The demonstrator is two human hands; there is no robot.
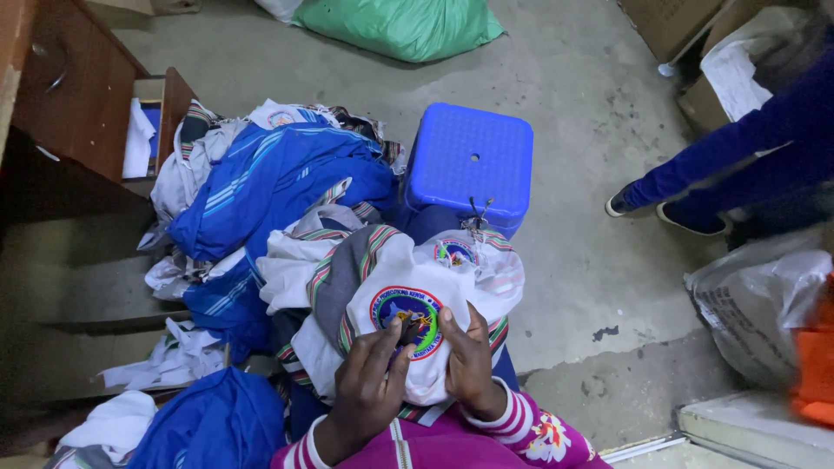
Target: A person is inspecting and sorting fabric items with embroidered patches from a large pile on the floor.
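A white garment with a round embroidered badge [406,314] lies on my lap, on top of more white clothes with striped collars. My left hand [369,382] pinches a small dark tool at the middle of the badge. My right hand [466,358] grips the cloth at the badge's right edge and holds it taut. Both wrists come out of pink sleeves with white stripes. Another badge [455,253] shows on the garment just behind.
A heap of blue and white clothes [269,178] lies to the left. A blue plastic stool [469,161] stands ahead. Brown wooden furniture [78,95] is at far left. Another person's legs in blue [695,178] stand at right. Plastic sacks [756,300] and a green bag [400,26] sit on the concrete floor.
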